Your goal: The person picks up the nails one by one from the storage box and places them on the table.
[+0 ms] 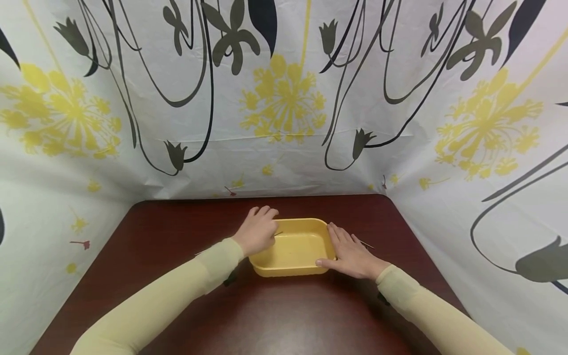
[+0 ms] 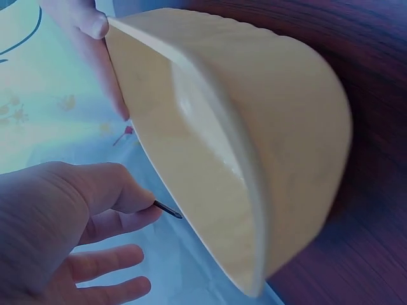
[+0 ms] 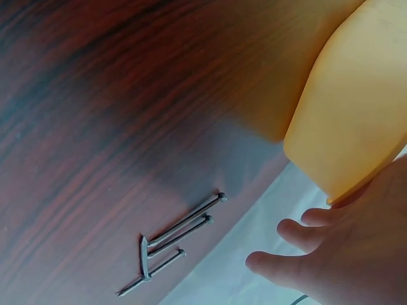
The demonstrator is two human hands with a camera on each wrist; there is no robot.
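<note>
A yellow plastic container (image 1: pixel 293 249) with a rounded rim stands on the dark table. Between thumb and forefinger, my left hand (image 1: pixel 259 231) pinches a nail (image 2: pixel 168 210) by one end. Its pointed tip shows in the left wrist view, by the container's rim. The other fingers of that hand are spread apart. Across the container, my right hand (image 1: pixel 350 254) rests on the right rim with its fingers extended. Several loose nails (image 3: pixel 184 222) lie on the table beyond the right hand, one lying across the ends of others.
The dark red wooden table (image 1: pixel 284 315) has rounded far corners. White fabric printed with yellow and grey flowers (image 1: pixel 284 98) hangs behind it and at both sides. A thin metal piece (image 1: pixel 201 252) lies left of the container, partly behind the left sleeve.
</note>
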